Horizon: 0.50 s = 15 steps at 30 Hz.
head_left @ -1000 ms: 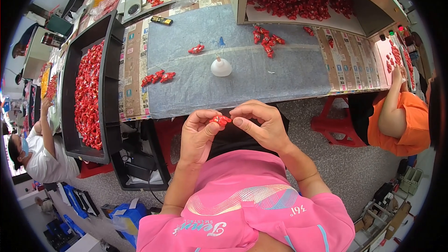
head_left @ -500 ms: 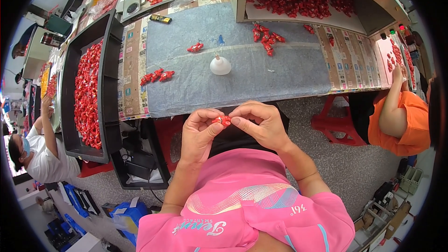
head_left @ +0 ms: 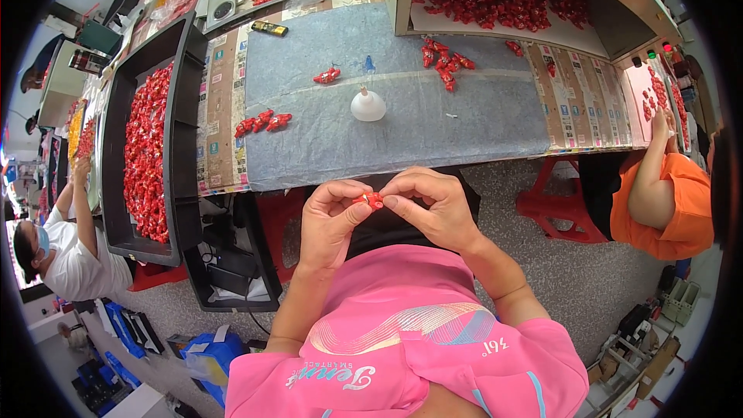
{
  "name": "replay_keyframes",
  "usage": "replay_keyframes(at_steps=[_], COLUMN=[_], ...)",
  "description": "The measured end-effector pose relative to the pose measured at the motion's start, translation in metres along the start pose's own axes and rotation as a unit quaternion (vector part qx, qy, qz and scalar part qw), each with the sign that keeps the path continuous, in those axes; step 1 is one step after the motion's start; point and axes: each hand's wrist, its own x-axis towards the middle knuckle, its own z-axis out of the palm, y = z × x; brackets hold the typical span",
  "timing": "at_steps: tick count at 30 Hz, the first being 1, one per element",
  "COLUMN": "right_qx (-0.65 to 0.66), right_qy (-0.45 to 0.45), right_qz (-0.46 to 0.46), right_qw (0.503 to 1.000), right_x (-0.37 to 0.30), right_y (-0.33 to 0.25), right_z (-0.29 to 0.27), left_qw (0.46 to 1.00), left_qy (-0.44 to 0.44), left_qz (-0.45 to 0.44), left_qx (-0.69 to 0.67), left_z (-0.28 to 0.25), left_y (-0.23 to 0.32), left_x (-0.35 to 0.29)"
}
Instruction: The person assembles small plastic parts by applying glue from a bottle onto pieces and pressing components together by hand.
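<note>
Just off the table's near edge, a small red figure-like plastic piece point(head_left: 373, 200) is pinched between both my hands. My left hand point(head_left: 334, 213) grips its left side with thumb and fingers. At its right side, my right hand point(head_left: 430, 205) closes thumb and forefinger on it. Its fine details are too small to make out. Beyond my hands, a white squeeze bottle with a thin tip point(head_left: 368, 106) stands on the blue-grey mat point(head_left: 480, 124). Similar red pieces point(head_left: 263, 122) lie left of the bottle, a single one point(head_left: 326, 76) lies behind it, and a cluster point(head_left: 446, 63) sits farther right.
A black crate point(head_left: 186, 131) full of red pieces stands at the left. An open-fronted box point(head_left: 401, 0) with a heap of them occupies the back right. A black marker-like item point(head_left: 269, 29) and a phone point(head_left: 222, 1) lie back left. People work at both sides.
My hands stay nearly in place, with the red piece turned slightly between the fingers. The person at the left has moved a hand a little.
</note>
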Motion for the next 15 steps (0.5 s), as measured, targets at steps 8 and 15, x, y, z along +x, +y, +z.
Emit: replay_keyframes(at_steps=[8,15], right_qx=[-0.06,-0.051], right_qy=[0.007,0.002], right_qz=[-0.065,-0.061], right_qw=[0.996,0.997], right_x=[0.0006,-0.0003], right_y=[-0.0008,-0.0008], right_z=[0.0031,0.0034], left_qw=[0.999,1.0], left_qy=[0.001,-0.002], left_qz=[0.026,0.016], left_qx=[0.023,0.012], left_z=[-0.002,-0.0044], left_y=[-0.0009,-0.0001], left_x=[-0.0005,-0.0007])
